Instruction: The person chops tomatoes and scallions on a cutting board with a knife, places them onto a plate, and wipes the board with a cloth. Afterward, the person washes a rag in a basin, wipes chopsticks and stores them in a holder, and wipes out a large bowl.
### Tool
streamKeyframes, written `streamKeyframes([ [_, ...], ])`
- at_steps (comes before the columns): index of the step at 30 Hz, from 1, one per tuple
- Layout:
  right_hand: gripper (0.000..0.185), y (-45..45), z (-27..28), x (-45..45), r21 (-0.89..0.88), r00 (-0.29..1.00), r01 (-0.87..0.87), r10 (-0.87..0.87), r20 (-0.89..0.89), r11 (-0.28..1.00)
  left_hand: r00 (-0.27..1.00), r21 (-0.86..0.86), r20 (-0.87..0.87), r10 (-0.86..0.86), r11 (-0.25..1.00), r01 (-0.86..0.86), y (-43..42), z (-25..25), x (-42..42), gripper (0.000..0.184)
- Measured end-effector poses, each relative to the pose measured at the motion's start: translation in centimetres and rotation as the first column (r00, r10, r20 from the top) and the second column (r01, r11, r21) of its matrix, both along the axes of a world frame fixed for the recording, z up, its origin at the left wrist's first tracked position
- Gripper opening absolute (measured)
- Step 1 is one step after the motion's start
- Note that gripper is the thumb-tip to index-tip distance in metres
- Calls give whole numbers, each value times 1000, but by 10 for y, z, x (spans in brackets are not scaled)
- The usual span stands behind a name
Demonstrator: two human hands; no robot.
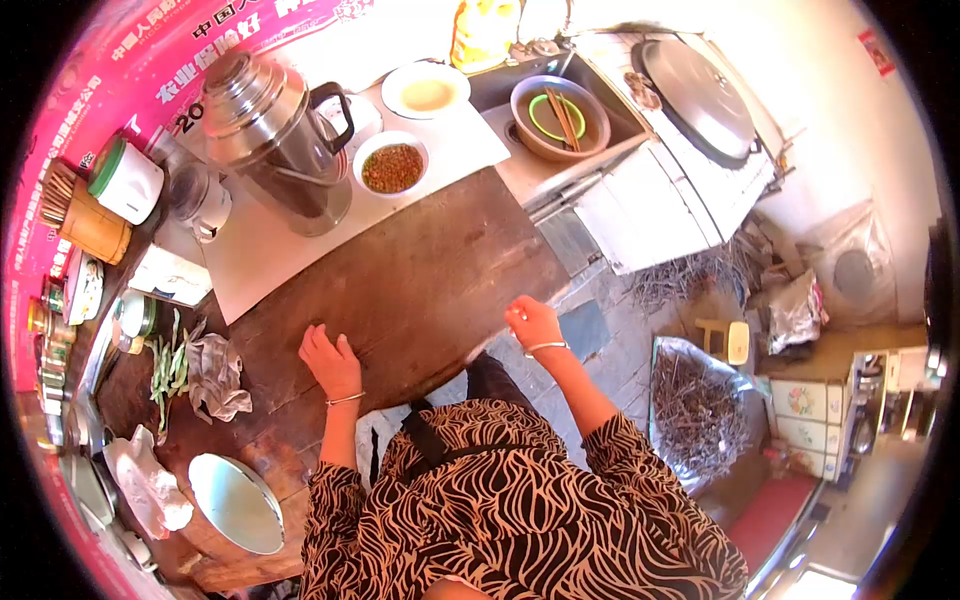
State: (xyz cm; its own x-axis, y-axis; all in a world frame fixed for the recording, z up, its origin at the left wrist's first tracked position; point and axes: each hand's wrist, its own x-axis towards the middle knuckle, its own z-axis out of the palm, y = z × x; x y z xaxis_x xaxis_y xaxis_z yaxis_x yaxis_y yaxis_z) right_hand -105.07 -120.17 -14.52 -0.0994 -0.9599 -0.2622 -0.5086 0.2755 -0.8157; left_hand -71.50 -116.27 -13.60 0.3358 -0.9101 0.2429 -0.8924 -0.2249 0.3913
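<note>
My left hand (330,362) is over the near edge of the brown wooden board (420,270), palm down, its fingers apart and holding nothing. At the board's right corner, my right hand (533,322) has its fingers curled together; whether something small is in them cannot be made out. Beyond the board, a white bowl of reddish-brown seasoning (393,166) rests on a white sheet (270,262). Behind it is a plate with yellowish liquid (426,91). A large steel thermos (285,150) stands to their left.
Green beans (168,375) and a crumpled grey cloth (218,378) lie left of my left hand, with an enamel basin (237,503) nearer me. The sink (490,88) holds a brown basin with chopsticks (560,118). A lidded wok (697,98) is at the back right, a small stool (737,342) below.
</note>
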Motion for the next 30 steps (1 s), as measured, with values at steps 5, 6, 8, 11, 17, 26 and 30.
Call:
streamKeyframes([
  [5,18,-132,-1,0,83,989,-18,6,145,996,963,145,149,226,958,-247,-52,-12,-19,40],
  [6,18,-156,14,5,151,964,5,-44,260,989,949,164,201,243,947,-277,-58,-14,-23,40],
  [8,18,-205,19,11,234,922,3,-94,376,972,914,202,302,271,919,-340,-63,-18,-31,41],
  [11,18,-268,6,17,288,913,-18,-101,395,957,904,235,341,259,908,-348,-67,-19,-36,44],
  [17,20,-372,-26,47,324,890,40,-181,418,945,877,280,380,293,867,-411,-78,-18,-39,46],
  [26,23,-410,-37,88,372,766,-79,-182,617,925,874,310,399,279,856,-415,-82,-15,-41,42],
  [30,20,-378,-32,80,335,753,-69,-171,636,939,871,299,405,277,860,-413,-79,-19,-39,41],
])
